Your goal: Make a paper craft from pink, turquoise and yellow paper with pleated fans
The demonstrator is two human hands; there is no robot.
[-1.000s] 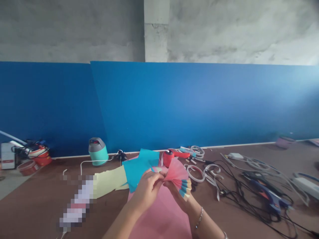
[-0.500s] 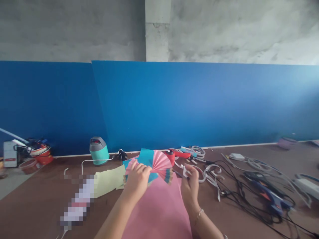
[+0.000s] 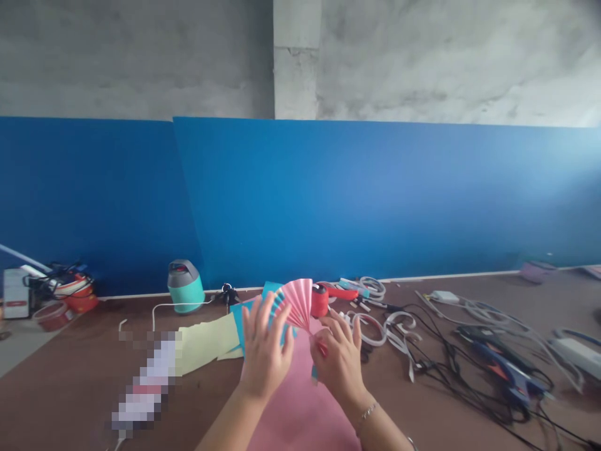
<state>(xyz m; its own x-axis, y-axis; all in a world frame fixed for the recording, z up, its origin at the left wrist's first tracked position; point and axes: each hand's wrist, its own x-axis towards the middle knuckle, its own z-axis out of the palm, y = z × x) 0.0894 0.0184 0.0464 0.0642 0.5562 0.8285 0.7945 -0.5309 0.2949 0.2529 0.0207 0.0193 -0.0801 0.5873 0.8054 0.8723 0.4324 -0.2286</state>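
A pleated pink paper fan [image 3: 297, 302] with blue and tan at its edge is spread out above a pink sheet of paper [image 3: 300, 413]. My right hand [image 3: 339, 357] pinches it at the gathered middle, and a bit of its other half shows below the fingers. My left hand [image 3: 265, 351] has its fingers spread beside the fan's left edge; whether the fingertips touch the pleats I cannot tell. Blue paper [image 3: 238, 313] lies partly hidden behind my left hand. Pale yellow sheets [image 3: 206, 341] are to its left.
Behind the hands sits a red roll-shaped object [image 3: 320, 302]. White cables [image 3: 399, 335], black cables [image 3: 453, 357] and a blue glue gun [image 3: 509, 373] spread over the right side. A turquoise container [image 3: 186, 291] and a red bucket [image 3: 81, 293] stand toward the blue partition [image 3: 328, 200].
My right hand has let go of a white strip and moved left onto the fan's middle. My left hand has released that middle and spread its fingers. The fan has turned.
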